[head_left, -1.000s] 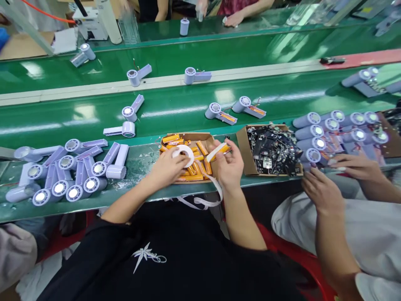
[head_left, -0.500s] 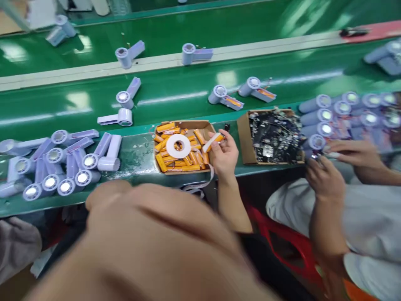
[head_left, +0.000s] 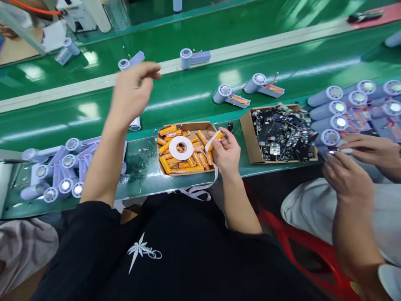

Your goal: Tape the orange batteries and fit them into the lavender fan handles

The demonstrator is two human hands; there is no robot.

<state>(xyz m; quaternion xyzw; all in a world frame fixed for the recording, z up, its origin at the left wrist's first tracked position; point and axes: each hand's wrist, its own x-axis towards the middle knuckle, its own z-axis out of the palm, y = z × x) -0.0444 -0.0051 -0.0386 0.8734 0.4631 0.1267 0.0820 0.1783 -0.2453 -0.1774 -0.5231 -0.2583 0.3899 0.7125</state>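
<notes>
My left hand [head_left: 133, 92] is raised over the green conveyor, thumb and fingers apart, and nothing shows in it. Behind it is a lilac fan housing with a handle [head_left: 124, 64], partly covered by the hand. In my right hand [head_left: 228, 155] is an orange-wrapped battery [head_left: 219, 136] with a strip of white tape [head_left: 210, 142] on its side. That hand is at the right edge of a cardboard box [head_left: 200, 125] of similar batteries. A roll of white tape [head_left: 173, 148] lies on top of them, and a loose white strip [head_left: 200, 188] hangs over the bench edge.
A box of black circuit boards [head_left: 247, 138] stands to the right. Lilac fan housings [head_left: 65, 186] crowd the bench at left, and more [head_left: 332, 123] are stacked at right. Several ride the conveyor [head_left: 175, 104]. A co-worker's hands [head_left: 351, 175] work at far right.
A large blurred hand or arm close to the camera has cleared the lower view. My left hand now appears over the conveyor. The right hand still holds the battery.
</notes>
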